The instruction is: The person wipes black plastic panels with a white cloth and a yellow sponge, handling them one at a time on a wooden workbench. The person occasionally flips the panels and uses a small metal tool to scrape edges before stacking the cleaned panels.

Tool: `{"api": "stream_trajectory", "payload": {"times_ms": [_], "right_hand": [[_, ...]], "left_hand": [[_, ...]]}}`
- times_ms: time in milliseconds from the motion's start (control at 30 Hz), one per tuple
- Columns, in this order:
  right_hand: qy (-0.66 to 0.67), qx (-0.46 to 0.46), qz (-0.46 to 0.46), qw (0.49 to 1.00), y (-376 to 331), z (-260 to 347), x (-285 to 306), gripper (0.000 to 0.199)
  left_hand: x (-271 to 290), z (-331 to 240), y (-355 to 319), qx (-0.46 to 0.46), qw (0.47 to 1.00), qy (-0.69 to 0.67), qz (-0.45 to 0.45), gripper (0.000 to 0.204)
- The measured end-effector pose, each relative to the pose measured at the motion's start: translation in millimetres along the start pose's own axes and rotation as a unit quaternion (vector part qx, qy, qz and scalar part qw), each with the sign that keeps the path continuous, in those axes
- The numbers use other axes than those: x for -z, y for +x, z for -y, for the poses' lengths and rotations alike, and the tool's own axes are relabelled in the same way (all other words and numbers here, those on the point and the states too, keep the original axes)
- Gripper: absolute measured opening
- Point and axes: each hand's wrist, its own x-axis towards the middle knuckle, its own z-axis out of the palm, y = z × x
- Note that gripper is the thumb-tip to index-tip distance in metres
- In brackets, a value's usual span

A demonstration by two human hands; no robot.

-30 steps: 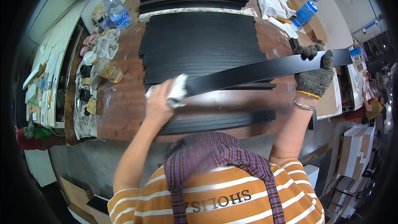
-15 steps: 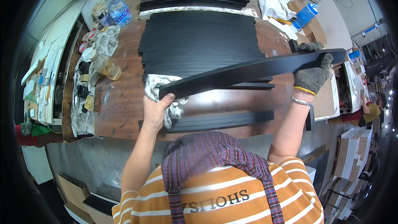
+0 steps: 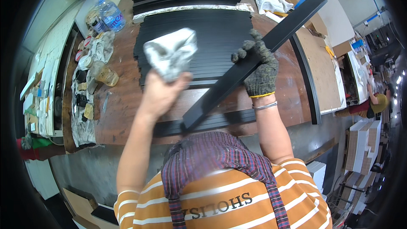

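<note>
A white, grey-smudged rag [image 3: 171, 51] is gripped in my bare left hand [image 3: 163, 91], raised above the worktable and a little blurred. My right hand [image 3: 259, 70], in a dark grey knit glove with a yellow cuff, holds a long black board [image 3: 292, 23] near its middle. The board slants from near my chest up to the far right, its near end apart from the left hand. Under both hands spreads a layer of black strips [image 3: 199, 38] laid side by side. More black strips [image 3: 220, 121] lie along the table's near edge.
The brown worktable [image 3: 123, 101] carries a water bottle [image 3: 111, 15], a jar of yellowish liquid [image 3: 105, 74] and stained cloths at left. A pale bar [image 3: 190, 10] separates the far strips. Another black board [image 3: 307, 82] runs along the right edge. Another person [image 3: 375, 104] is at far right.
The rag and left hand have come off the board's end and moved up. My right hand has shifted left with the board, which now tilts steeply instead of lying nearly level.
</note>
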Motion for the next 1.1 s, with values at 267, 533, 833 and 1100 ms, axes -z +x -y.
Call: {"api": "stream_trajectory", "payload": {"times_ms": [267, 533, 833, 1100], "right_hand": [[-0.062, 0.071, -0.032, 0.995, 22, 45, 6, 0.042], [-0.126, -0.204, 0.072, 0.968, 11, 57, 27, 0.073], [-0.466, -0.155, 0.277, 0.826, -35, -27, 33, 0.069], [-0.43, -0.387, 0.351, 0.736, -83, -18, 43, 0.062]], "left_hand": [[-39, 46, -64, -0.291, 0.917, 0.209, 0.178, 0.073], [4, 58, -46, -0.147, 0.978, 0.132, -0.059, 0.048], [-41, 28, 7, -0.419, 0.86, 0.29, -0.02, 0.038], [123, 113, 47, -0.037, 0.944, 0.253, -0.208, 0.022]]}}
